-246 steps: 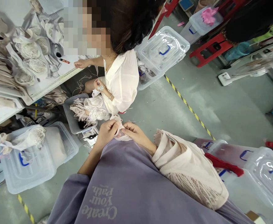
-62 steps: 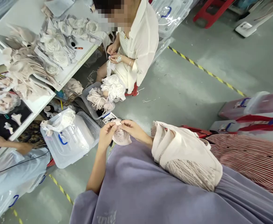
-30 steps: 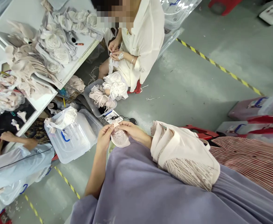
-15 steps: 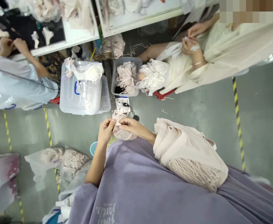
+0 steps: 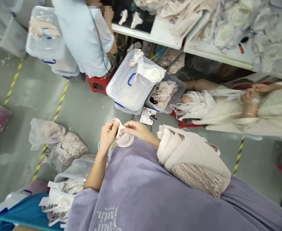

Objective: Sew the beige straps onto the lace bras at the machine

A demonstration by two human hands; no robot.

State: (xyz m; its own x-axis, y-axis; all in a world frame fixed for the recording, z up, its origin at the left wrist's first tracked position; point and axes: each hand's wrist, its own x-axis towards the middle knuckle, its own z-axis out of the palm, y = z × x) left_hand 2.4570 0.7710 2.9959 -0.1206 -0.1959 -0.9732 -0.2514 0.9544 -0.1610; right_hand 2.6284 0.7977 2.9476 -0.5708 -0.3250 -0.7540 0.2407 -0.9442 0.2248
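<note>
Swinging left since half a second ago, the view is carrying the blue-shirted co-worker (image 5: 83,38), the lidded box (image 5: 119,84) and the cream-clad co-worker (image 5: 273,109) rightward, while the working hands are keeping much the same place.

Farthest left of these, plastic bags (image 5: 73,146) of lacy pieces are lying on the floor, where a backward step could be catching them. Next, the left hand (image 5: 108,132) is pinching the rim of a pale lace piece (image 5: 125,140) between thumb and finger, and the right hand (image 5: 135,129) is pinching it just beside. Nothing else is clearly carrying the piece; it is hanging before the mauve shirt (image 5: 160,192). An uneven pull could be slipping it from the fingertips or snagging the lace. Beyond, a white garment (image 5: 153,74) is lying along the box's far edge, reaching its right corner; a nudge could be sending it over. Rightward, a bundle of garments (image 5: 194,157) is draping over the right arm (image 5: 153,140), and lowering that arm could be letting it slide.

For writing, the shirt is showing "Path." and "Your" upside down, a further line being cut off below; no brand is reading clearly.
</note>
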